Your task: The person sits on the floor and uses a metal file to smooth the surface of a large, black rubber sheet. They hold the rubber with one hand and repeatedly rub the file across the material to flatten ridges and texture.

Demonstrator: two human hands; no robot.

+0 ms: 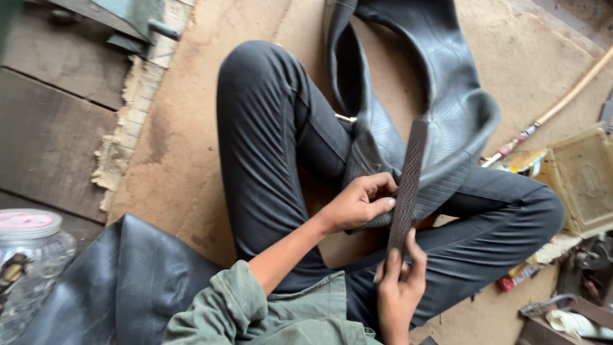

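My left hand (361, 203) pinches the black inner tube (447, 96) on my lap; my right hand (397, 287) grasps a rasp (408, 179) laid on it

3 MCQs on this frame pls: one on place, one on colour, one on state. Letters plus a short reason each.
1. Where does the black inner tube lie?
A. across the person's lap
B. inside the glass jar
C. hung on a wall

2. What colour is the lid of the glass jar?
A. green
B. pink
C. blue

3. What is the right hand doing?
A. resting open on the floor
B. holding the lower end of the dark rasp
C. gripping the hose

Answers:
1 A: the tube drapes over the crossed legs in dark trousers.
2 B: the lid at lower left shows pink.
3 B: its fingers close round the rasp's lower end, while the left hand pinches the tube beside the rasp.
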